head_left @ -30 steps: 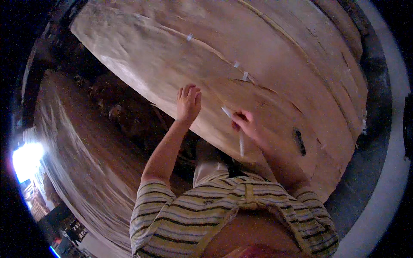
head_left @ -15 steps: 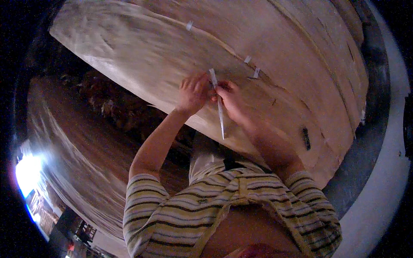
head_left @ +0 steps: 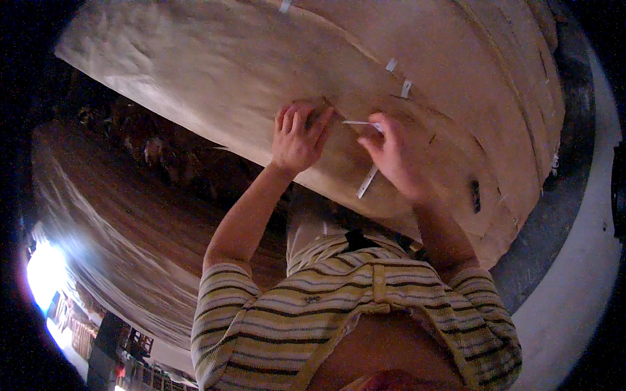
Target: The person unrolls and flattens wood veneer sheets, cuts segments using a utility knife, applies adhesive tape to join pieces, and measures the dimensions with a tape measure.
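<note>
A large, thin brown sheet (head_left: pixel 215 85) that looks like wood veneer lies under both hands. My left hand (head_left: pixel 300 138) rests on it with fingers spread, near a small dark split (head_left: pixel 329 104). Just right of that, my right hand (head_left: pixel 394 153) pinches a narrow strip of white tape (head_left: pixel 367 184). One end of the strip points left toward my left hand; the other hangs below the palm, its middle hidden by the fingers. Short white tape pieces (head_left: pixel 405 88) stick along a seam farther off.
On the right of the sheet lies a small dark elongated thing (head_left: pixel 476 197). A dark gap (head_left: pixel 156 146) runs along the sheet's near left edge, with another brown stack (head_left: pixel 111 202) beyond it. Bright light (head_left: pixel 45 274) comes from the far left. A grey border (head_left: pixel 554 221) curves along the right.
My right hand has moved right, away from my left, taking the tape strip with it. The strip was straight between both hands and now bends through the right one. My left hand has spread on the sheet.
</note>
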The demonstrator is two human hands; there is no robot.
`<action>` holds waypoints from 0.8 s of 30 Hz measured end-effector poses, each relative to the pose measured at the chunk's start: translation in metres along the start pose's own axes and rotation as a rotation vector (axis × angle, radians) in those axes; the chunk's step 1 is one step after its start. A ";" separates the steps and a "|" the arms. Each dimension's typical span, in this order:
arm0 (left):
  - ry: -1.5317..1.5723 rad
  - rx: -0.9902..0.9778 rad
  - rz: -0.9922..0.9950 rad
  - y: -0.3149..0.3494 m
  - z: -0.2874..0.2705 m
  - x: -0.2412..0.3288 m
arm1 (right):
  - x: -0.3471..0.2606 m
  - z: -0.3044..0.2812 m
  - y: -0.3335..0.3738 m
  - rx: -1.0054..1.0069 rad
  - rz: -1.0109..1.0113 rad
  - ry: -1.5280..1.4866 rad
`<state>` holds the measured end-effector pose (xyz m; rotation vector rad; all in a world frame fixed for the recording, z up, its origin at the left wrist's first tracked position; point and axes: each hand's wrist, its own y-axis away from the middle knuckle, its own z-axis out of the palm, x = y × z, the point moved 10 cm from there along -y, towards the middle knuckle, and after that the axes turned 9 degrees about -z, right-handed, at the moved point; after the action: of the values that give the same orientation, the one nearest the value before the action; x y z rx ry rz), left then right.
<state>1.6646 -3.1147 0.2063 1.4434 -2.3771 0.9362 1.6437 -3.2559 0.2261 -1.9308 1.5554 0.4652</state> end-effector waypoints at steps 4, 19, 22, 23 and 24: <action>-0.004 0.006 0.005 0.002 -0.009 0.003 | -0.019 0.014 0.000 -0.089 -0.070 0.068; -0.037 0.018 -0.016 0.011 -0.024 0.027 | -0.002 0.005 0.033 -0.027 0.247 -0.367; -0.011 -0.017 -0.042 0.014 -0.023 0.024 | 0.013 0.038 0.036 -0.092 0.763 -0.962; 0.003 -0.038 -0.048 0.015 -0.021 0.023 | 0.013 0.046 0.032 -0.099 0.803 -1.002; 0.009 -0.031 -0.056 0.016 -0.022 0.022 | 0.013 0.056 0.028 -0.110 0.841 -1.044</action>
<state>1.6367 -3.1124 0.2272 1.4829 -2.3216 0.8868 1.6256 -3.2324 0.1693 -0.6825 1.4740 1.6029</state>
